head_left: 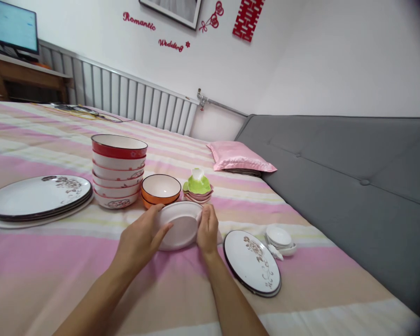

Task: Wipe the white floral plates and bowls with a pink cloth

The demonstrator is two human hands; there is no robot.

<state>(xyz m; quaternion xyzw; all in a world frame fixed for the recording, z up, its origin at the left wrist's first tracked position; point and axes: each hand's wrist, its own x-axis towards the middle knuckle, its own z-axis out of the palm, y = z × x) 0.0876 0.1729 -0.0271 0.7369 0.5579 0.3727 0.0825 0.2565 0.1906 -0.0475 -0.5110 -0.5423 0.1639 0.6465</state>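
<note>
A plain white dish (179, 224) sits on the striped bedspread in front of me, tilted slightly. My left hand (142, 238) grips its left rim, fingers curled over the edge. My right hand (207, 230) holds its right rim, fingers closed on it. Just behind the dish stands a small stack of orange bowls (160, 189). Beside it is a green leaf-shaped dish (197, 185) on a stack of pink ones.
A tall stack of red-and-white bowls (118, 170) stands at left, with large flowered plates (38, 196) further left. A flowered plate (252, 262) and small white saucers with spoons (280, 239) lie at right. A pink pillow (240, 157) and grey headboard (353, 186) are beyond.
</note>
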